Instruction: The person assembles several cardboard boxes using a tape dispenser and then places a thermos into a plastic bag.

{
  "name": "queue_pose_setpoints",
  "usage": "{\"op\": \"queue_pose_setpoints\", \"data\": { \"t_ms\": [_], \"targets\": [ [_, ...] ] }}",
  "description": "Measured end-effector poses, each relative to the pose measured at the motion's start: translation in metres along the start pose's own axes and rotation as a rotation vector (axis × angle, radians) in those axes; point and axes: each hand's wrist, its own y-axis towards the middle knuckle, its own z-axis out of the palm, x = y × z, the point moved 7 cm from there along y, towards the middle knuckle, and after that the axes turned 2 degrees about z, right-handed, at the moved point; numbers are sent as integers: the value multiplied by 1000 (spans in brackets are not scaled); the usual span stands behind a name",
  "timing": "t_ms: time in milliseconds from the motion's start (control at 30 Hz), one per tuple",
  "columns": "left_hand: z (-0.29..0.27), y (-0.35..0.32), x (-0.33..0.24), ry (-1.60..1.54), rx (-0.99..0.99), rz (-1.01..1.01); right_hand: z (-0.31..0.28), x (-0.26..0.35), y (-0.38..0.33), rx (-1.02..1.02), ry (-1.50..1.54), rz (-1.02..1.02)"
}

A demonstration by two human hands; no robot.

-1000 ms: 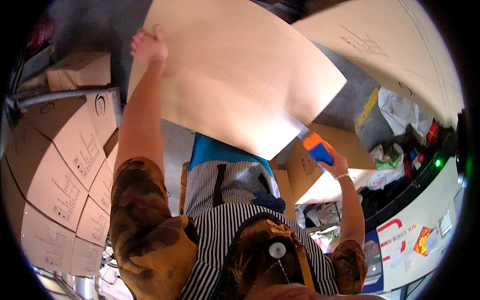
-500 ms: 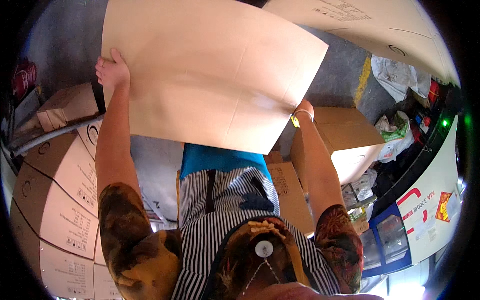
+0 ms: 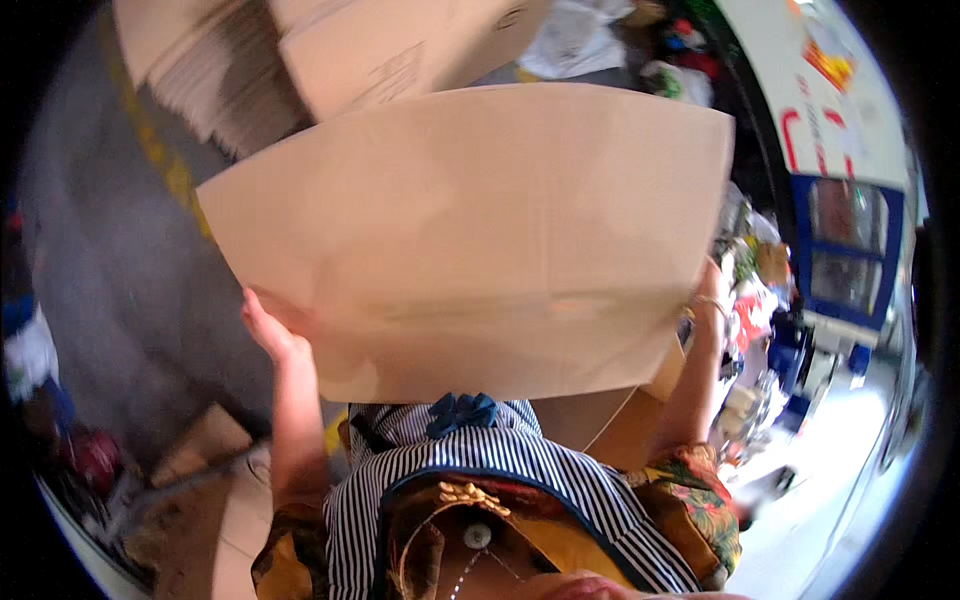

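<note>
A large plain brown cardboard sheet (image 3: 480, 230) spans the space in front of my body, its lower edge near my striped apron. My left hand (image 3: 277, 330) grips its lower left edge, the thumb side showing and the other fingers partly hidden by the board. At the right edge, my right hand (image 3: 710, 285) holds the sheet too, with its fingers mostly hidden. Faint crease lines run across the board, and its lower part bends slightly.
Beyond the sheet stand a stack of flat cardboard (image 3: 225, 85) and a printed carton (image 3: 400, 60). A white sack (image 3: 572, 42) lies behind. On the right is a white machine with a blue-framed window (image 3: 848, 245). A yellow line (image 3: 165, 160) marks the grey floor.
My view has swung to the right, bringing the machine and cardboard stack further in. The sheet has come lower and closer to my body, both hands still on its edges.
</note>
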Motion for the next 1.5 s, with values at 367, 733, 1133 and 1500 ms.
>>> {"op": "queue_pose_setpoints", "data": {
  "t_ms": [367,733,1133,1500],
  "targets": [
    [484,-202,151,-139,1098,-183,141,-291,-218,-699,525,295],
    [530,-480,361,395,1565,-768,144,-92,-43,172,1182,361],
    [521,-393,441,1040,1797,-273,270,-78,-69,496,1160,528],
    [705,73,113,1728,497,1325,161,30,11,613,748,478]
  ]
}}
